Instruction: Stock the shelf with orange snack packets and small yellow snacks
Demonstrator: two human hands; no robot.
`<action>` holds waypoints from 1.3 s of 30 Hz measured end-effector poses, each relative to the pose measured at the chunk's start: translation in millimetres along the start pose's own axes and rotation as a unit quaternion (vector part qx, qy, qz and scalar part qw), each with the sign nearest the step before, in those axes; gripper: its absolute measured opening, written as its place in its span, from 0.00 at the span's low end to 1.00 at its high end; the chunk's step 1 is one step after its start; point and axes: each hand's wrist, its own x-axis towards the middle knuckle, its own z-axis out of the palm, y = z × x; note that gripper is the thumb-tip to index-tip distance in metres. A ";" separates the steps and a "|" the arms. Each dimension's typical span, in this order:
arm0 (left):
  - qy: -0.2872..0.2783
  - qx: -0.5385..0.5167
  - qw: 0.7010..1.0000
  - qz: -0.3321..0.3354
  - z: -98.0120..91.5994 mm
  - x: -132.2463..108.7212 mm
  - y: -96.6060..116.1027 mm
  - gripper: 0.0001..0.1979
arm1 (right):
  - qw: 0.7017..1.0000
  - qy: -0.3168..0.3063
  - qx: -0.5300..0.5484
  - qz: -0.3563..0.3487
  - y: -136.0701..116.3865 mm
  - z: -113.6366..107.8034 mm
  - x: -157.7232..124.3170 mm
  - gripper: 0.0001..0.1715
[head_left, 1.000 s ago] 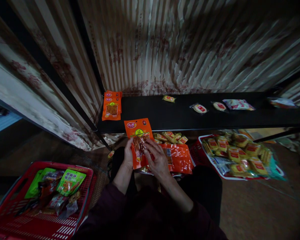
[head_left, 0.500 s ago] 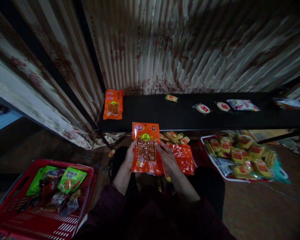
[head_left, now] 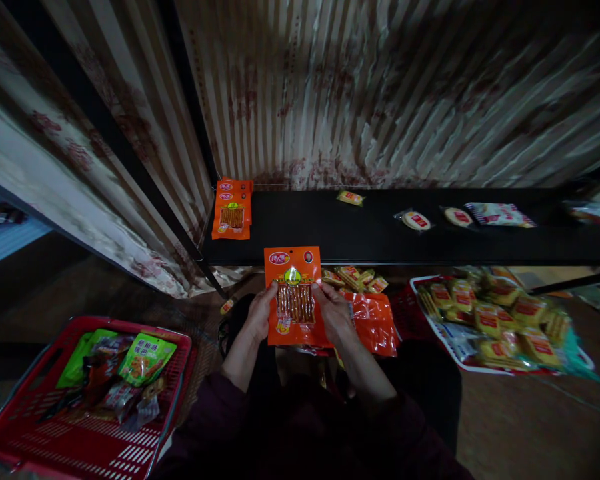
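An orange snack packet [head_left: 294, 297] with a clear window stands upright in front of me, just below the black shelf [head_left: 330, 233]. My left hand [head_left: 259, 313] grips its left edge and my right hand [head_left: 332, 312] grips its right edge, fingers closed on it. More orange packets [head_left: 375, 321] lie beneath my hands. A small stack of the same orange packets [head_left: 233, 209] lies at the shelf's left end.
A red basket [head_left: 75, 433] with green and mixed snack bags sits at lower left. A tray [head_left: 460, 357] of yellow snack packs is at right under the shelf. Small wrapped snacks [head_left: 416, 221] lie along the shelf. A striped curtain hangs behind.
The packet was tilted, held mostly by my left hand with my right over it; now both hands hold it upright by its edges, slightly further right.
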 end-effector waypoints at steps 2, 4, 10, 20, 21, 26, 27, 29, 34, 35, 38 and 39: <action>-0.001 0.001 1.000 -0.003 -2.1 1.0 1.0 0.16 | 1.000 -0.011 -0.017 -0.007 -0.4 1.8 1.2 0.18; -0.015 0.007 1.000 -0.002 -3.5 0.9 3.2 0.17 | 0.998 -0.011 -0.063 -0.028 -2.0 2.8 2.6 0.22; -0.018 0.053 0.997 0.047 -4.1 -0.8 11.0 0.16 | 0.952 0.040 -0.271 -0.135 -8.1 10.7 7.9 0.28; 0.037 0.080 0.988 0.124 -16.1 10.2 23.9 0.22 | 0.928 0.033 -0.334 -0.164 3.7 35.2 20.4 0.28; 0.043 0.085 0.988 0.124 -17.7 10.3 26.8 0.23 | 0.926 0.028 -0.338 -0.164 5.2 37.1 22.2 0.28; 0.030 0.106 0.987 0.117 -26.0 8.0 43.7 0.23 | 0.928 0.007 -0.333 -0.165 7.3 50.0 30.4 0.27; 0.030 0.106 0.987 0.115 -27.9 8.0 46.9 0.23 | 0.929 0.003 -0.331 -0.164 6.8 53.6 31.7 0.26; 0.043 0.104 0.986 0.121 -32.2 9.1 52.6 0.22 | 0.929 -0.006 -0.331 -0.165 5.6 61.2 34.1 0.26; 0.072 0.102 0.984 0.129 -42.5 16.2 64.8 0.21 | 0.925 -0.013 -0.341 -0.168 6.5 79.0 41.7 0.25; 0.072 0.101 0.984 0.132 -44.0 17.6 67.1 0.20 | 0.925 -0.015 -0.342 -0.167 7.5 81.9 43.8 0.25; 0.083 0.109 0.980 0.144 -47.9 21.6 74.5 0.19 | 0.923 -0.020 -0.347 -0.164 10.6 89.9 51.5 0.24; 0.092 0.116 0.978 0.148 -49.2 23.1 77.0 0.18 | 0.922 -0.019 -0.351 -0.163 11.5 92.4 54.3 0.24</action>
